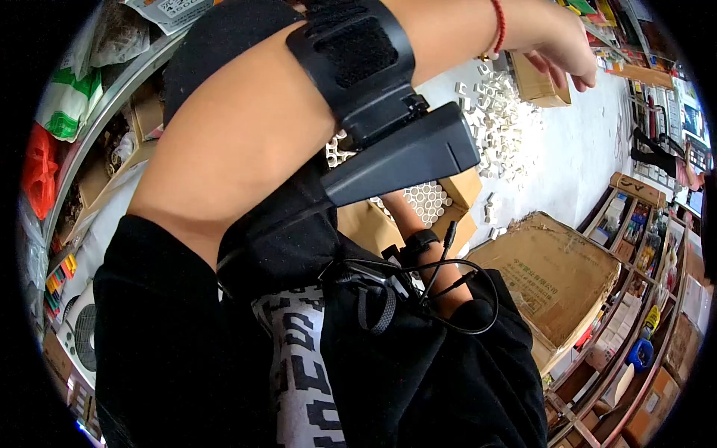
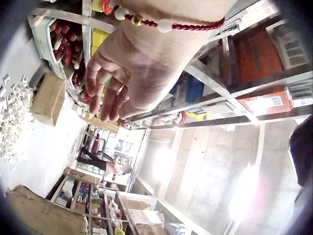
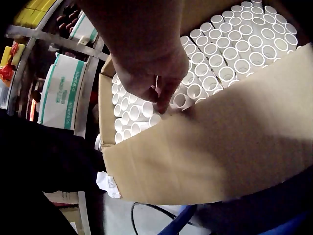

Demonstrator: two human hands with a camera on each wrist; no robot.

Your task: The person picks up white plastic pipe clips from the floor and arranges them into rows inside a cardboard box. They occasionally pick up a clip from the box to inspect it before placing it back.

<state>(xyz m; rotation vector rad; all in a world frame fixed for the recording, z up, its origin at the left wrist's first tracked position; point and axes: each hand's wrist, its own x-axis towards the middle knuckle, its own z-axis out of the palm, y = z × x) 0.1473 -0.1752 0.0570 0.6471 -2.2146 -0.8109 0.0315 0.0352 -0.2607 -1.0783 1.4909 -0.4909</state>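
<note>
My left hand [image 2: 132, 78], with a red bead bracelet at its wrist, hangs in the air with loosely bent fingers and nothing in them. In the head view this left hand [image 1: 560, 52] is raised near a small cardboard box [image 1: 532, 81]. My right hand [image 3: 151, 73] reaches down into an open carton [image 3: 220, 156], fingers bent and fingertips right among the short white plastic tubes [image 3: 242, 46]. The tubes stand upright in close rows, with some tilted near the fingers. I cannot tell whether the fingers pinch a tube. A black forearm mount [image 1: 403, 153] hides much of this hand in the head view.
Loose white plastic pieces [image 1: 504, 119] lie heaped on the pale floor. A large closed carton [image 1: 556, 272] stands near the right arm. Loaded shelves [image 1: 635, 246] line the side, and another person [image 2: 107, 166] is farther off. Black cables [image 1: 448, 291] hang across the right forearm.
</note>
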